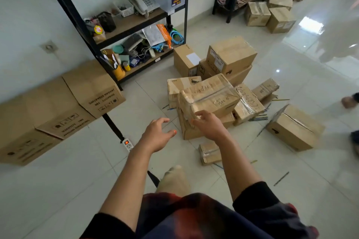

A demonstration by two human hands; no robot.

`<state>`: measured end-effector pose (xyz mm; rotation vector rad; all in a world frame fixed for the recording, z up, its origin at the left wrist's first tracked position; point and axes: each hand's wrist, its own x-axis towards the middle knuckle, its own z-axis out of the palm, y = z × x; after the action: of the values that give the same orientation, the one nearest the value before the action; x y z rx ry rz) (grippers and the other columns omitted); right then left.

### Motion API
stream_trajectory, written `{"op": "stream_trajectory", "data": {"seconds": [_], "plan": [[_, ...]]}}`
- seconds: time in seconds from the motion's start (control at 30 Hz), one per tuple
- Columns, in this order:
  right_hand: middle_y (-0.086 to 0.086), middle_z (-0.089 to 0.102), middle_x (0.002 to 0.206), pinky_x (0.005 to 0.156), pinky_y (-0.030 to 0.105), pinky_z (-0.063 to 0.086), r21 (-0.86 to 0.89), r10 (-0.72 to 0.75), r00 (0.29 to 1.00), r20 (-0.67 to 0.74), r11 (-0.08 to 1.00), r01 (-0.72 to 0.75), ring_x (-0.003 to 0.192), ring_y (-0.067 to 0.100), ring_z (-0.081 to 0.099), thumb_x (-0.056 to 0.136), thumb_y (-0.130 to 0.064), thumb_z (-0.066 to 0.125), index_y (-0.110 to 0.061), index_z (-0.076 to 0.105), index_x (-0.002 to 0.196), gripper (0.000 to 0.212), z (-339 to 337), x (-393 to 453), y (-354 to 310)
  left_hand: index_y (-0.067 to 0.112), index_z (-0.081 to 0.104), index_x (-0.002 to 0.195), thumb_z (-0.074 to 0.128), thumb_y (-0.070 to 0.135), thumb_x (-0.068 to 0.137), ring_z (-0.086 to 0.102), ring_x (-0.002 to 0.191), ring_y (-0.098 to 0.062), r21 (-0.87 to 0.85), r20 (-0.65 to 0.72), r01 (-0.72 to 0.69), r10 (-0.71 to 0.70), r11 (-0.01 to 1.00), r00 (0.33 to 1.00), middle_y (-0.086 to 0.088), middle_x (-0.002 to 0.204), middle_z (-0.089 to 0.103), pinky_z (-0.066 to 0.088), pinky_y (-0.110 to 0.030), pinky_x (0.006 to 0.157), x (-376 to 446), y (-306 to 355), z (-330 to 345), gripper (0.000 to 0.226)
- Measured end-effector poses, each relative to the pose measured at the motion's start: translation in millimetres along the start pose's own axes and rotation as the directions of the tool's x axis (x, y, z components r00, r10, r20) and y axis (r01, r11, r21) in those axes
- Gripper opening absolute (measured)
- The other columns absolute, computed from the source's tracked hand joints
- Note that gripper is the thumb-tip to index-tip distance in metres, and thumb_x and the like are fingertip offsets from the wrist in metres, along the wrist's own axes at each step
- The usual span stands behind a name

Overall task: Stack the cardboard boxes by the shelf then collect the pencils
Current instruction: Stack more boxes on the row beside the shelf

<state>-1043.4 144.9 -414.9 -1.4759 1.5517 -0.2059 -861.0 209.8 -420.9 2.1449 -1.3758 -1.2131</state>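
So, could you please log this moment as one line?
phase: stacking | left hand: open, free | right hand: open, at taped box atop pile | pencils: on floor

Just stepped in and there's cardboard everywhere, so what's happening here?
A person is tidying cardboard boxes on the floor beside a metal shelf. Both hands are reaching out: the right hand is at the near corner of a taped box lying on top of the pile, the left hand open and empty beside it. Pencils lie scattered on the tiles, uncollected.
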Motion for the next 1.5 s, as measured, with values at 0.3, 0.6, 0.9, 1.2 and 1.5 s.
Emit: {"op": "stream_trajectory", "data": {"seconds": [0.3, 0.6, 0.9, 1.2, 1.5], "plan": [[0.004, 0.053, 0.133, 0.085, 0.029, 0.047, -0.039, -0.033, 0.997, 0.075, 0.999, 0.036, 0.104, 0.016, 0.053, 0.096, -0.034, 0.059, -0.022, 0.049, 0.137, 0.045, -55, 81, -7, 0.022, 0.045, 0.142, 0.063, 0.035, 0.093, 0.042, 0.134, -0.024, -0.068, -0.039, 0.037, -0.039, 0.997, 0.998, -0.004, 0.149, 0.043, 0.036, -0.029, 0.098, 86, 55, 2, 0.054], [0.005, 0.054, 0.133, 0.080, 0.028, 0.042, -0.050, -0.004, 0.996, 0.093, 0.999, 0.008, 0.103, 0.016, 0.054, 0.095, -0.033, 0.060, -0.018, 0.051, 0.137, 0.046, -103, 153, -19, 0.021, 0.047, 0.140, 0.064, 0.032, 0.093, 0.045, 0.132, -0.022, -0.133, -0.034, 0.058, -0.063, 0.989, 0.997, -0.003, 0.147, 0.045, 0.036, -0.024, 0.090, 158, 109, 4, 0.051], [0.006, 0.052, 0.139, 0.083, 0.029, 0.041, -0.161, -0.023, 0.966, 0.259, 0.985, 0.067, 0.102, 0.016, 0.055, 0.096, -0.033, 0.059, -0.019, 0.050, 0.138, 0.046, -98, 184, -34, 0.019, 0.046, 0.141, 0.063, 0.035, 0.093, 0.041, 0.137, -0.024, -0.228, -0.092, 0.178, -0.203, 0.957, 0.975, -0.006, 0.149, 0.043, 0.032, -0.026, 0.096, 171, 81, -1, 0.053], [0.005, 0.053, 0.137, 0.100, 0.037, 0.044, -0.262, -0.141, 0.882, 0.450, 0.923, 0.281, 0.121, 0.023, 0.052, 0.095, -0.036, 0.059, -0.022, 0.051, 0.137, 0.045, -84, 209, -60, 0.018, 0.046, 0.141, 0.065, 0.037, 0.091, 0.042, 0.135, -0.021, -0.408, -0.170, 0.251, -0.344, 0.877, 0.924, -0.007, 0.147, 0.045, 0.037, -0.031, 0.105, 158, 70, 17, 0.057], [0.005, 0.052, 0.137, 0.090, 0.032, 0.043, -0.299, -0.136, 0.804, 0.579, 0.883, 0.363, 0.117, 0.021, 0.052, 0.096, -0.035, 0.060, -0.020, 0.051, 0.138, 0.045, -149, 249, 0, 0.017, 0.044, 0.144, 0.063, 0.035, 0.093, 0.043, 0.133, -0.021, -0.586, -0.231, 0.272, -0.480, 0.763, 0.846, -0.005, 0.149, 0.043, 0.034, -0.023, 0.097, 166, 129, 108, 0.057]]}}
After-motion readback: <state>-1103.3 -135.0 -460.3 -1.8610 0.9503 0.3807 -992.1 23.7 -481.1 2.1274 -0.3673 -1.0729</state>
